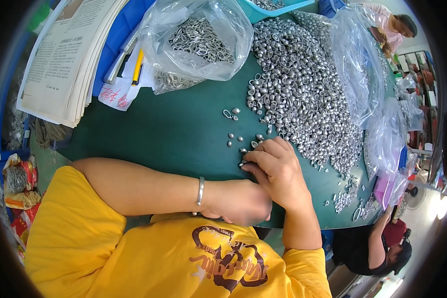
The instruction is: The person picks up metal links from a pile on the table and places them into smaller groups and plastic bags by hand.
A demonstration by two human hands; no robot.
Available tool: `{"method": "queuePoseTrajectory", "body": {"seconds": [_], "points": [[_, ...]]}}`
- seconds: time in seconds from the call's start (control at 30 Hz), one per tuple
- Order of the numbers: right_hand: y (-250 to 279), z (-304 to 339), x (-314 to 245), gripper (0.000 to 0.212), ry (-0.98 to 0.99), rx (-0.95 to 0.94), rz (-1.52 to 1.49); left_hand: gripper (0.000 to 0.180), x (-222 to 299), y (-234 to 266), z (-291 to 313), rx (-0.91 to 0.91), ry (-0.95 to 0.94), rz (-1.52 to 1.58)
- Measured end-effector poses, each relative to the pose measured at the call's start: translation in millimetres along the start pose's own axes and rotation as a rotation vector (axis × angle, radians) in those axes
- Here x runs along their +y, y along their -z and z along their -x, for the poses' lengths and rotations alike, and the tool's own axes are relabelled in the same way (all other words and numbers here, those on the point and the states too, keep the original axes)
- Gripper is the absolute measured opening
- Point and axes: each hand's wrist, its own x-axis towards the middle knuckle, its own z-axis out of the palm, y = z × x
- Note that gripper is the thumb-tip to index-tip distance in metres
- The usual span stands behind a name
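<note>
While right hand (275,171) pinches, six loose beads (241,139) — one heap (303,94)

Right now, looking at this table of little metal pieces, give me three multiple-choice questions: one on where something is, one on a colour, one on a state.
1. Where is the big heap of small metal caps?
A. right of the hands
B. on the newspapers
C. on the floor

2. What colour is the table top?
A. red
B. dark green
C. white

3. How is the right hand?
A. flat and empty
B. raised off the table
C. fingers curled, pinching small metal pieces

Answers: 1 A, the heap spreads up and right of the hands. 2 B, bare surface shows green. 3 C, the fingertips close on pieces; the left hand is tucked under it.
</note>
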Motion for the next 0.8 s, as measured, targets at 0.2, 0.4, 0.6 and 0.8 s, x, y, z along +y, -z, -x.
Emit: {"method": "queuePoseTrajectory", "body": {"seconds": [0.2, 0.4, 0.6, 0.8], "points": [[4.7, 5.5, 5.9, 0.014, -0.044, 0.068, -0.179, 0.01, -0.3, -6.9, 9.0, 0.234, 0.021, 0.718], [12.2, 16.6, 16.2, 0.009, -0.237, -0.017, -1.121, 0.015, -0.8, -7.6, 14.3, 0.189, 0.159, 1.027], [22.5, 8.3, 11.2, 0.012, -0.301, 0.047, -1.997, 0.016, 21.4, 20.7, 13.8, 0.067, 0.569, 1.481], [-1.7, -0.2, -4.6, 0.011, -0.163, 0.14, -0.141, 0.011, -9.1, -17.7, 7.4, 0.098, 0.27, 1.132]]}}
